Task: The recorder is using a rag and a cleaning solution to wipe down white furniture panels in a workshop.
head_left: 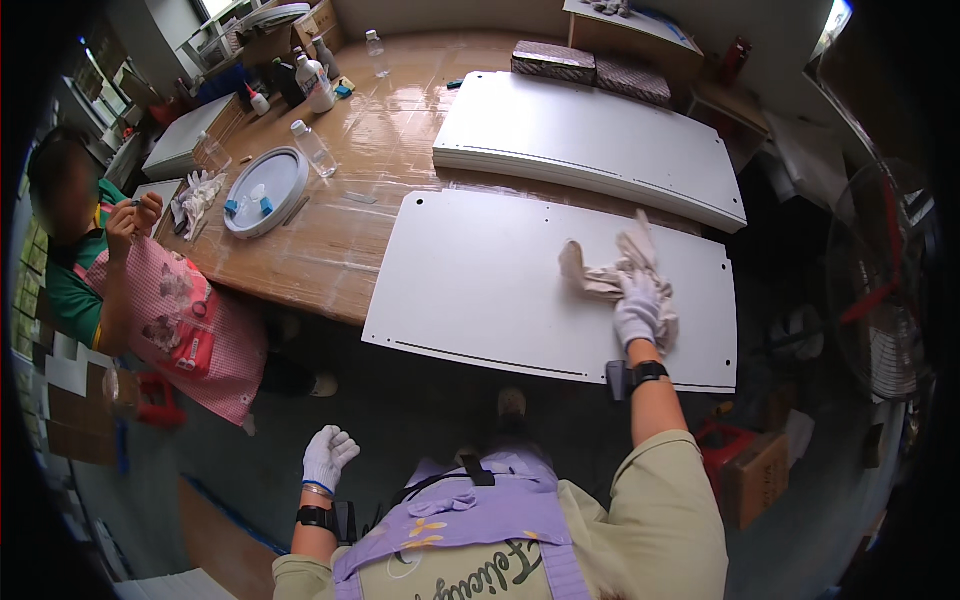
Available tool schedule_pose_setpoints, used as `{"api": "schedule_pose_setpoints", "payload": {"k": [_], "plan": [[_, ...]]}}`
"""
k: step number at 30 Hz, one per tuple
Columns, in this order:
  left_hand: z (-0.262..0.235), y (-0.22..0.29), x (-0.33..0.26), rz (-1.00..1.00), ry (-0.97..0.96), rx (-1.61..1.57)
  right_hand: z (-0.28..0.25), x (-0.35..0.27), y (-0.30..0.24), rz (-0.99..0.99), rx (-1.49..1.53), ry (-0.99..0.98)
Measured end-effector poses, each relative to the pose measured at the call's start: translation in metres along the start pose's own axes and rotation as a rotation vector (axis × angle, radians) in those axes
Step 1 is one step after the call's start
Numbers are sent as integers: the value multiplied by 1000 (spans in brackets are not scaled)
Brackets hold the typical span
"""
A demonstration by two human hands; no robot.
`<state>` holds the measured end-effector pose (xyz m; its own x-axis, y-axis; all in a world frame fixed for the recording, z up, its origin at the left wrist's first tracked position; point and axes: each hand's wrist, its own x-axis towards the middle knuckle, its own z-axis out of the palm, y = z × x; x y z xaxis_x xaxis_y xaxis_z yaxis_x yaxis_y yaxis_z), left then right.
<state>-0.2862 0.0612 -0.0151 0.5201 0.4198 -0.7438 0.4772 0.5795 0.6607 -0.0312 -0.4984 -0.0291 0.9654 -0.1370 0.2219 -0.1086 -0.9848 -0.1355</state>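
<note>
Gloved left hand point(328, 455), far-off bottles point(315, 148)

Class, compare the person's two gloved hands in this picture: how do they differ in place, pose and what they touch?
The right hand is stretched forward, pressed on a crumpled cloth on the near white panel; the left hand hangs back beside the body, over the floor. The right hand lies flat on the cloth; the left hand is loosely curled and holds nothing. Both wear white gloves and dark wrist straps.

a crumpled beige rag point(612, 272) lies bunched on the right part of a flat white board point(480, 290), near the table's front edge.
</note>
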Motion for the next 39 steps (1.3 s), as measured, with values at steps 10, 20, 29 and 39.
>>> {"api": "schedule_pose_setpoints", "payload": {"k": [10,20,29,39], "plan": [[125,46,63,585,118,477,-145,3,148,436,1218,-663],[209,43,77,762,437,1157,-16,48,-92,14,-37,-316],[229,48,79,935,570,1452,33,86,-259,-679,385,-149],[261,50,92,1439,178,1439,-28,28,-106,-752,246,-270]]}}
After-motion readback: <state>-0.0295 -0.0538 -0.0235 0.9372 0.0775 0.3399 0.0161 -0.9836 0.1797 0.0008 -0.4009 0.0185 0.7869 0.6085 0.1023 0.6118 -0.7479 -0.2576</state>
